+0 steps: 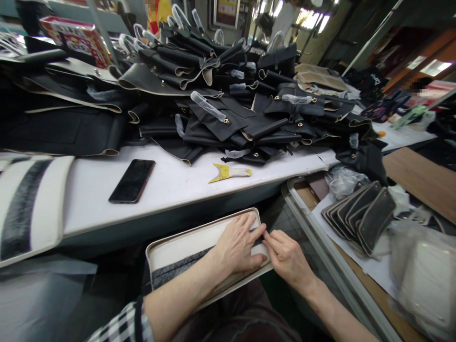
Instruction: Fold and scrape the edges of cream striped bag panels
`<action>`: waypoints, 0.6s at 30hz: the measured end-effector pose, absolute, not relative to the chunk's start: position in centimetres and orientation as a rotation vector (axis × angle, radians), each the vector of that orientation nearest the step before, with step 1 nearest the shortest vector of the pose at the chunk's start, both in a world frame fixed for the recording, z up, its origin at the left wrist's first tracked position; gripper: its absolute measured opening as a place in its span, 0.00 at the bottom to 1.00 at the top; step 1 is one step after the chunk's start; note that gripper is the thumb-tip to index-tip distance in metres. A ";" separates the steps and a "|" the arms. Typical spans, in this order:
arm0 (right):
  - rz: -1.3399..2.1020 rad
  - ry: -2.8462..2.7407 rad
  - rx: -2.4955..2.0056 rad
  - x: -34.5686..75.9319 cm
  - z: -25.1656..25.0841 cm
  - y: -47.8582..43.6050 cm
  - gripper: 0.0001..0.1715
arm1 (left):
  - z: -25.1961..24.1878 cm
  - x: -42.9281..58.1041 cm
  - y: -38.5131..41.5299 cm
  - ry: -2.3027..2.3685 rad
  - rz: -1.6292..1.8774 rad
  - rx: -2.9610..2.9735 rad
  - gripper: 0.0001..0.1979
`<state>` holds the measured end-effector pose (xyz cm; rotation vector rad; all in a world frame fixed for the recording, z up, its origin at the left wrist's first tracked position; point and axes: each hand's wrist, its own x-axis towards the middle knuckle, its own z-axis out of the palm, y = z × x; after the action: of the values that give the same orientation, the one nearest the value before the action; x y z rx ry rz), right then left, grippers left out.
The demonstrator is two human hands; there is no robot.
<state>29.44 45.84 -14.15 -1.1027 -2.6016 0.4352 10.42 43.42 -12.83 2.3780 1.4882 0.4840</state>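
Note:
On my lap rests a shallow cream bag piece [178, 247] with raised edges and a dark fuzzy strip along its inside. My left hand [239, 244] lies on it near its right end, palm down, thumb and fingers apart. At the right end of the same piece, my right hand [285, 251] is closed in a pinch on the edge, its fingertips meeting the left hand's forefinger. What lies right between those fingertips is too small to make out. A similar white piece with a dark strip [26, 204] stands at the left on the table.
The white table [171, 204] holds a black phone [132, 181], a yellow forked tool [228, 173] and a big pile of black bags [221, 118] with wrapped handles. On the right, a metal-edged side table [302, 209] carries stacked dark panels [375, 218] and plastic-wrapped pieces [427, 275].

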 end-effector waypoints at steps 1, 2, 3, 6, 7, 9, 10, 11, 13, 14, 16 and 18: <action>0.428 -2.631 -1.094 29.4 -13.9 45.8 0.17 | -12.8 10.4 43.4 1.490 0.481 2.382 0.33; 0.436 -2.638 -1.097 29.3 -13.7 45.7 0.17 | -12.8 10.5 43.5 1.491 0.480 2.385 0.32; 0.462 -2.627 -1.106 29.3 -13.5 45.8 0.17 | -12.8 10.5 43.5 1.494 0.478 2.388 0.32; 0.712 -2.448 -1.188 29.4 -13.1 46.4 0.16 | -12.8 10.4 43.5 1.501 0.473 2.389 0.33; 0.883 -2.315 -1.243 29.5 -13.1 46.8 0.16 | -12.9 10.4 43.5 1.500 0.474 2.386 0.34; 1.267 -1.971 -1.354 29.7 -13.4 47.9 0.17 | -12.9 10.3 43.5 1.498 0.483 2.377 0.34; 1.429 -1.806 -1.394 29.7 -13.7 48.5 0.17 | -12.9 10.3 43.4 1.498 0.490 2.372 0.34; 1.556 -1.678 -1.420 29.7 -14.0 49.1 0.18 | -12.9 10.3 43.4 1.501 0.498 2.366 0.34; 1.728 -1.560 -1.442 29.7 -14.5 50.1 0.21 | -13.0 10.3 43.3 1.510 0.518 2.351 0.33; 1.792 -1.552 -1.441 29.7 -14.7 50.5 0.23 | -13.0 10.3 43.3 1.512 0.530 2.343 0.33; 1.937 -1.534 -1.446 29.8 -14.8 51.3 0.26 | -13.1 10.3 43.3 1.509 0.545 2.331 0.32; 2.072 -1.538 -1.463 29.8 -14.6 52.1 0.27 | -13.0 10.3 43.4 1.497 0.545 2.327 0.32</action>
<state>29.84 52.09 -14.56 -1.4634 -1.5380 2.0716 10.30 43.40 -13.05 2.3268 1.4965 0.5451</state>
